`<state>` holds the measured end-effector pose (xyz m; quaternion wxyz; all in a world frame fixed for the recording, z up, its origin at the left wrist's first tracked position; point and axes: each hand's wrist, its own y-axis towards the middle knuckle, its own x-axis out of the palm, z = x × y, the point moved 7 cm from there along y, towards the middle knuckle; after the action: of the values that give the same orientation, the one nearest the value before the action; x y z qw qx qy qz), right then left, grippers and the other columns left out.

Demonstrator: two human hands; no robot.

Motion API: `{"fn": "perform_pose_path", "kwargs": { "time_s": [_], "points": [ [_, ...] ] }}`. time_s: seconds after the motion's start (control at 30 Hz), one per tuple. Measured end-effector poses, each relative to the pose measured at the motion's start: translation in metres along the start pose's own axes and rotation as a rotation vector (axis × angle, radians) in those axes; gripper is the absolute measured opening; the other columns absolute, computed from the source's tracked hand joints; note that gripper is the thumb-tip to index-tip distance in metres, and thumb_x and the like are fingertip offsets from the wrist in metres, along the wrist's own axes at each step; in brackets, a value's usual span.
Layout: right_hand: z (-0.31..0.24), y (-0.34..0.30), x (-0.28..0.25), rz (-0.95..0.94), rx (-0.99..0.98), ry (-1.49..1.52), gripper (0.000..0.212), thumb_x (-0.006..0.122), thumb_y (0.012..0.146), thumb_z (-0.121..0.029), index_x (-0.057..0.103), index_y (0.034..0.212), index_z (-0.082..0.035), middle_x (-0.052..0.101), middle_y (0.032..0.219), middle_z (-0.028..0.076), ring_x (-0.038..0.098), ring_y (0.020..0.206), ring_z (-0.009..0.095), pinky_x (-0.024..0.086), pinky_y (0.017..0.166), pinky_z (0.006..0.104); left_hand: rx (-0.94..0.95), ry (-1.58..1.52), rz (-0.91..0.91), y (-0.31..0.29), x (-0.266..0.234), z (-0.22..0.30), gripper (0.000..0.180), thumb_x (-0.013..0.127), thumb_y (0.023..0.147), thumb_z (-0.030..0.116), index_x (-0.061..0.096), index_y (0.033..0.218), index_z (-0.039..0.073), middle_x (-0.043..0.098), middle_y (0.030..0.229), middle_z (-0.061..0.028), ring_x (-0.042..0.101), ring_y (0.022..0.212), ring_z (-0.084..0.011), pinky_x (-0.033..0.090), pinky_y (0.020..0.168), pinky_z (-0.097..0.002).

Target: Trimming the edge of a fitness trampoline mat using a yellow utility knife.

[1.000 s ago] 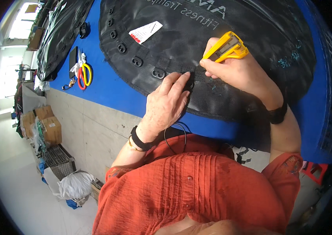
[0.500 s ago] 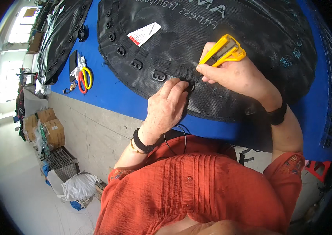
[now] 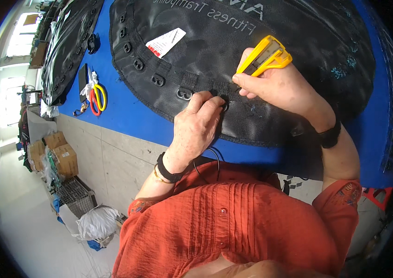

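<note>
A black mesh trampoline mat (image 3: 270, 60) lies on a blue-topped table, with black buckle-like loops (image 3: 158, 80) sewn along its webbing border. At the mat's near edge my left hand (image 3: 198, 121) has its fingers closed on a black loop (image 3: 225, 105), which they partly cover. Just right of it, my right hand (image 3: 282, 88) grips a yellow hand cutter (image 3: 262, 58) with a grey middle. The cutter's working end is hidden at my fingertips, close to the border webbing. Loose dark threads (image 3: 252, 109) lie near my right hand.
Scissors with red and yellow handles (image 3: 97, 99) lie at the left on the blue tabletop (image 3: 127, 104). Another black mat (image 3: 69, 44) is beyond them. A white label (image 3: 166, 42) and teal thread scraps (image 3: 345, 68) are on the mat. Cardboard boxes (image 3: 64, 157) stand on the floor.
The view has shifted slightly, so the mat and scissors appear a little farther left. Both hands keep nearly the same pose and hold.
</note>
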<state>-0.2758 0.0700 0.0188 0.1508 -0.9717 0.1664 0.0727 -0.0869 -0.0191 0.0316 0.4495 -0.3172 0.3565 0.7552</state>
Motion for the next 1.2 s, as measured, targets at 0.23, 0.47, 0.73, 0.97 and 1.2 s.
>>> {"fn": "perform_pose_path", "kwargs": {
  "time_s": [0.23, 0.47, 0.73, 0.97, 1.2],
  "points": [
    [-0.002, 0.000, -0.001, -0.009, 0.012, -0.007, 0.012, 0.077, 0.109, -0.018, 0.070, 0.110, -0.008, 0.072, 0.091, -0.001, 0.076, 0.086, 0.008, 0.065, 0.078, 0.0268, 0.047, 0.066, -0.014, -0.003, 0.002, -0.001, 0.031, 0.078, 0.094, -0.004, 0.077, 0.123, 0.007, 0.071, 0.120, -0.0139, 0.077, 0.096, -0.0348, 0.065, 0.078, -0.0431],
    [-0.009, 0.000, 0.002, -0.054, -0.019, 0.034, 0.013, 0.077, 0.109, -0.016, 0.068, 0.107, -0.007, 0.073, 0.094, 0.000, 0.075, 0.089, 0.007, 0.064, 0.079, 0.0265, 0.146, 0.162, -0.030, -0.010, -0.001, 0.005, 0.041, 0.081, 0.090, -0.004, 0.077, 0.129, 0.006, 0.071, 0.122, -0.0131, 0.077, 0.101, -0.0313, 0.066, 0.082, -0.0402],
    [-0.014, 0.000, 0.023, -0.122, -0.143, 0.253, 0.010, 0.075, 0.110, -0.012, 0.068, 0.112, -0.005, 0.074, 0.102, 0.001, 0.076, 0.095, 0.008, 0.064, 0.083, 0.0258, 0.190, 0.185, 0.000, -0.019, 0.003, 0.001, 0.047, 0.082, 0.087, 0.001, 0.077, 0.134, 0.007, 0.070, 0.126, -0.0128, 0.073, 0.098, -0.0279, 0.064, 0.083, -0.0386],
    [-0.002, 0.007, 0.031, -0.125, -0.138, 0.318, 0.012, 0.074, 0.110, -0.011, 0.068, 0.117, -0.004, 0.077, 0.107, 0.004, 0.078, 0.098, 0.010, 0.065, 0.085, 0.0266, 0.217, 0.192, 0.043, -0.024, 0.005, -0.001, 0.050, 0.082, 0.085, 0.001, 0.077, 0.134, 0.006, 0.067, 0.120, -0.0110, 0.069, 0.090, -0.0245, 0.062, 0.078, -0.0365],
    [-0.002, 0.007, 0.036, -0.057, -0.181, 0.345, 0.012, 0.076, 0.108, -0.010, 0.065, 0.104, -0.005, 0.070, 0.090, 0.001, 0.069, 0.082, 0.007, 0.057, 0.073, 0.0264, 0.219, 0.153, 0.038, -0.021, 0.005, -0.001, 0.049, 0.081, 0.084, 0.000, 0.077, 0.133, 0.004, 0.067, 0.112, -0.0090, 0.068, 0.088, -0.0238, 0.060, 0.075, -0.0363]
  ]
}}
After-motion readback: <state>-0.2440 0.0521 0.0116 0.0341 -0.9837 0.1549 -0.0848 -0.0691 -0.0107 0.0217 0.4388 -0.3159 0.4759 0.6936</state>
